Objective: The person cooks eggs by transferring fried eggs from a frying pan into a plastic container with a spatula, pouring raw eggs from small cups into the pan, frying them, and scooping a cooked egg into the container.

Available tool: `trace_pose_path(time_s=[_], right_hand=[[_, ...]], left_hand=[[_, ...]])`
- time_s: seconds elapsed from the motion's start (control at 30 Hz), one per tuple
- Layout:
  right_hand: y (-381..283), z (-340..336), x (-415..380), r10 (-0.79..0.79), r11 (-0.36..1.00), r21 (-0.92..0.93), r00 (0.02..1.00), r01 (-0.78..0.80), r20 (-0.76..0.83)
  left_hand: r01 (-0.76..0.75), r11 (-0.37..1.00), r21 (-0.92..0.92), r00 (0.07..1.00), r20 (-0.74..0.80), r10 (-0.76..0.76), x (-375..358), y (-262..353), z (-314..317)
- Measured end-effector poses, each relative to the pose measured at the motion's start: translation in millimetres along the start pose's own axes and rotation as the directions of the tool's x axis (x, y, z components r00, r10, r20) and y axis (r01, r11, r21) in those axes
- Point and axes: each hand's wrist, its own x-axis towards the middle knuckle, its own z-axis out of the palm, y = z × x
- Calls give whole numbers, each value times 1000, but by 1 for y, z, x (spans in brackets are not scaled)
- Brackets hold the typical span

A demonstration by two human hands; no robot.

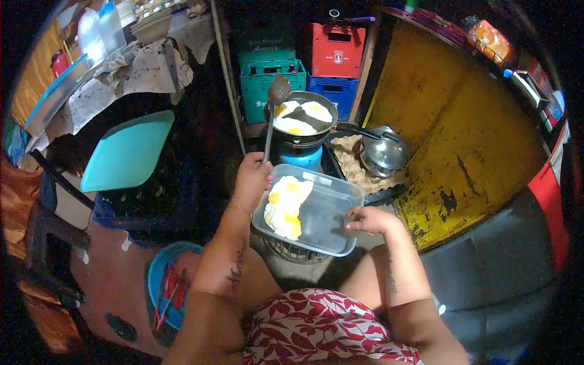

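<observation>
Gripping spatula (279,90), left hand (252,178) curled closed.

Stacked crates (337,50), teal lid (129,152)

Fried eggs (284,208), plastic container (325,213), left hand (251,176)

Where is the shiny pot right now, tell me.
In the head view, the pot is right of the frying pan, on crumpled brown paper, beyond the right hand.
</observation>
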Motion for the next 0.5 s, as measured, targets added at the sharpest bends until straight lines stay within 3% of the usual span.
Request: trace_pose_path(time_s=[0.5], right_hand=[[-21,0,-20,20,999,-38,1000,-20,-10]], left_hand=[[-51,998,41,998,44,49,-17,12,5]])
